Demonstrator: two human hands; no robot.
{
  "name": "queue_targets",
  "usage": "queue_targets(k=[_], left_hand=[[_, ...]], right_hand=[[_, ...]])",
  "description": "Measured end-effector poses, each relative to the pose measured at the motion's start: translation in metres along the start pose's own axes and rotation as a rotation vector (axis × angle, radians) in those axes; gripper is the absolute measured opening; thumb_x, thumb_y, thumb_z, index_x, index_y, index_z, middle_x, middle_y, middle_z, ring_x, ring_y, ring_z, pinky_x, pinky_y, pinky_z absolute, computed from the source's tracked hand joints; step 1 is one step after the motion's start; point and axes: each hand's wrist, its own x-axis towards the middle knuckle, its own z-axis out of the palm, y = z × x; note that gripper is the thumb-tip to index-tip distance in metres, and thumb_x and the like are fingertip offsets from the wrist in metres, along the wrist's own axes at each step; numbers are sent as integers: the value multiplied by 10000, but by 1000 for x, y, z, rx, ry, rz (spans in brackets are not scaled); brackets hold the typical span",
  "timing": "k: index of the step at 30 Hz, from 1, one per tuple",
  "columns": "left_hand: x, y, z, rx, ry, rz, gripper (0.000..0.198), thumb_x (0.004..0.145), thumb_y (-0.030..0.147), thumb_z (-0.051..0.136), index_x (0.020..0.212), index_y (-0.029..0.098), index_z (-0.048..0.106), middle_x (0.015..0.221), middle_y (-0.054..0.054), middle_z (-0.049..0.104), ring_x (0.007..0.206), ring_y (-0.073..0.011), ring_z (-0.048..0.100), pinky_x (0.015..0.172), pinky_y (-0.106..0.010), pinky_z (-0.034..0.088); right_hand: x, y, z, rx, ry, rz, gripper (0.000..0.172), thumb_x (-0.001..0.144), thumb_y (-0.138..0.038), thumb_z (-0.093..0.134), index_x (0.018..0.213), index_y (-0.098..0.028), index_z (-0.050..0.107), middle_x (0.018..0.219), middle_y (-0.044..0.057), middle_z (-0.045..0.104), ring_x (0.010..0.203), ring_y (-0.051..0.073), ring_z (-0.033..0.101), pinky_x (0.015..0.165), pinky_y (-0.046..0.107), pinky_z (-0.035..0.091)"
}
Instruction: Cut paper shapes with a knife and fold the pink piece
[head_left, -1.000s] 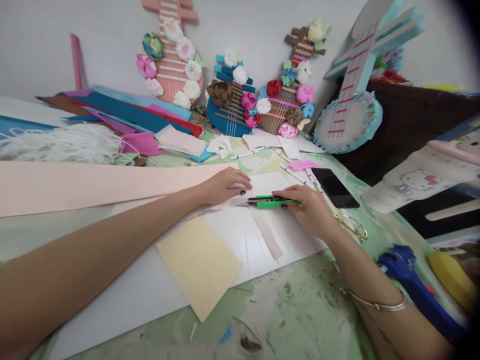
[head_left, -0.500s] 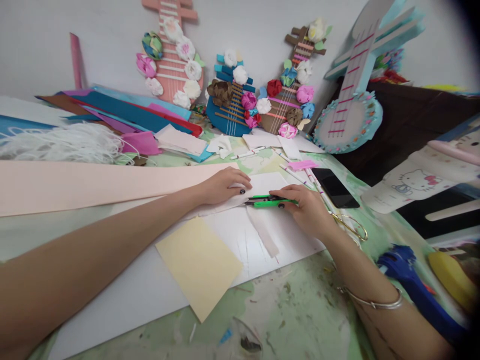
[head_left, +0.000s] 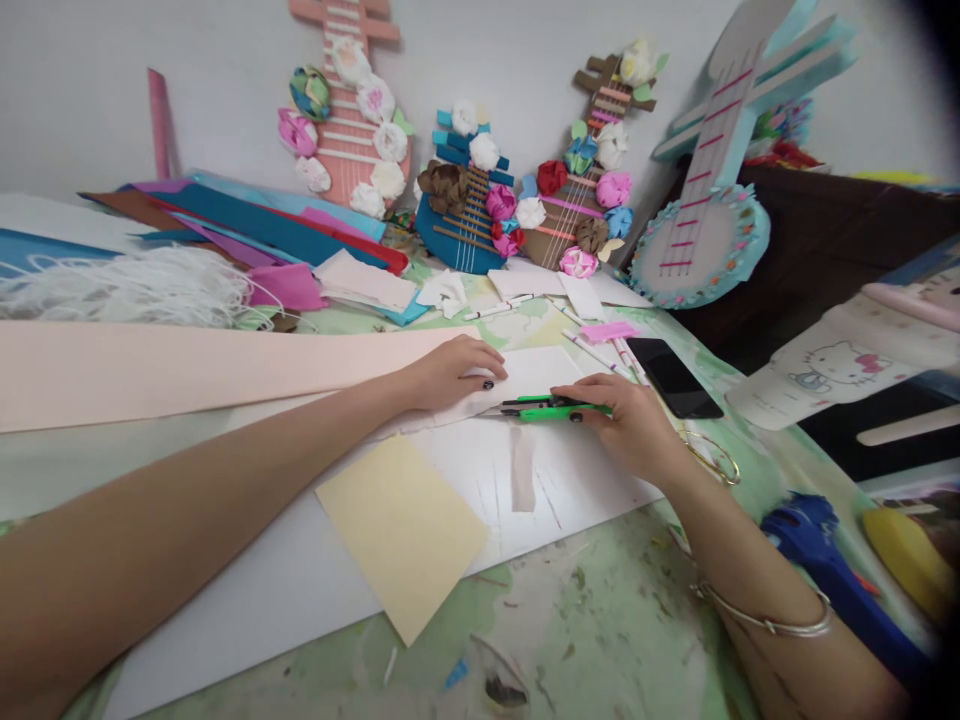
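My left hand [head_left: 455, 375] lies flat, fingers spread, on pale pink paper [head_left: 187, 365] over a white board [head_left: 285, 590]. My right hand [head_left: 630, 420] grips a green and black utility knife [head_left: 553, 406] held level, its tip pointing left toward my left hand, close to the edge of the paper. A narrow pale strip [head_left: 523, 470] lies on the board below the knife. In front of my left wrist rests a cream paper square [head_left: 405, 535], partly over the board's near edge. The knife's tip is too small to make out clearly.
Flower-covered paper instruments [head_left: 465, 210] stand along the wall. White string [head_left: 135, 290] and coloured sheets [head_left: 262, 225] lie at the back left. On the right are a black phone [head_left: 673, 375], gold scissors handles [head_left: 712, 455], a blue tool [head_left: 817, 550] and a white cup [head_left: 832, 365].
The knife and my right hand have shifted slightly right. The narrow strip has separated from the knife area and now lies straighter on the board. My left hand stays on the paper.
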Motion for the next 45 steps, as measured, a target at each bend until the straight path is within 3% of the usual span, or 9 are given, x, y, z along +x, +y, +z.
queue_targets(k=[13,28,45], left_hand=[[1,0,0,-25,-3,-13,257,875,140,524,1040,211,707,1184,-57,665,1111,-202,571,999,-367,398],[-2,1,-3,-108,32,-80,338,818,69,475,995,207,728,1172,-42,675,1105,-166,599,983,-321,450],[-1,2,-3,-44,9,-24,320,833,68,490,992,221,723,1164,-42,677,1108,-185,591,994,-347,421]], right_hand=[[5,-9,8,-16,16,-6,427,788,-28,572,1089,-286,731,1051,37,718,995,255,608,884,415,438],[8,0,10,89,-10,-35,427,780,-40,542,1073,-285,731,1042,30,721,1004,240,621,904,402,449],[4,-13,9,-4,18,-79,437,784,-14,554,1060,-295,741,1036,50,717,951,247,614,861,406,432]])
